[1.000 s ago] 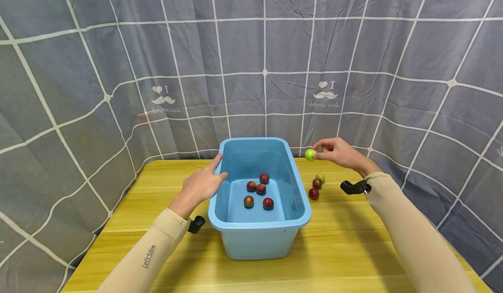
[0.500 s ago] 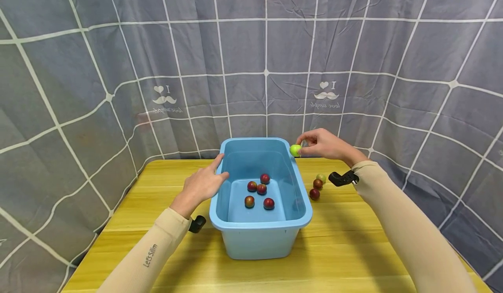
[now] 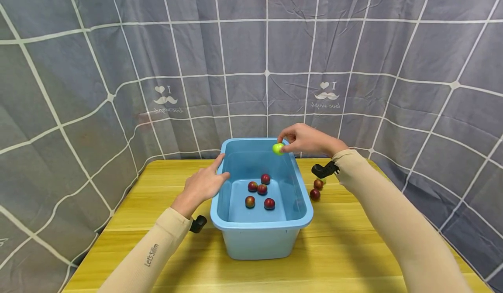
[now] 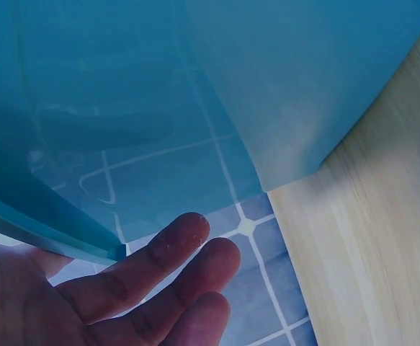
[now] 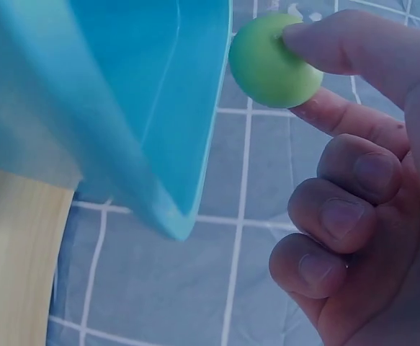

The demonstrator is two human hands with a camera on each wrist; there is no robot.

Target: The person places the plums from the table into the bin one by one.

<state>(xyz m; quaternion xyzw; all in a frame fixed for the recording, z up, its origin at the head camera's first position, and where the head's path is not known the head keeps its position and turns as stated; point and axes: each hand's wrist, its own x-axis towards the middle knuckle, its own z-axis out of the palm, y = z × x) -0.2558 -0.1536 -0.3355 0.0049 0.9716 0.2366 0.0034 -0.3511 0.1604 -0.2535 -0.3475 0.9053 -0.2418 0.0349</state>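
Note:
My right hand (image 3: 308, 138) pinches a bright green plum (image 3: 278, 149) between thumb and forefinger, over the far right corner of the blue plastic tub (image 3: 259, 243). In the right wrist view the other fingers curl in below the plum (image 5: 273, 61), beside the tub's rim. At the tub's left rim rests my left hand (image 3: 201, 184), fingers fairly straight; the left wrist view has its fingers (image 4: 173, 249) outside the wall. Several red plums (image 3: 262, 189) lie scattered on the tub floor.
Right of the tub, two dark red plums (image 3: 315, 194) sit on the wooden table (image 3: 165, 249). A green plum beyond them is mostly hidden by the right wrist strap (image 3: 325, 170). A grey curtain (image 3: 243, 92) with white lines hangs behind the table.
My right hand has carried the green plum leftward from above the table to over the tub's far right corner. The left hand has stayed at the rim.

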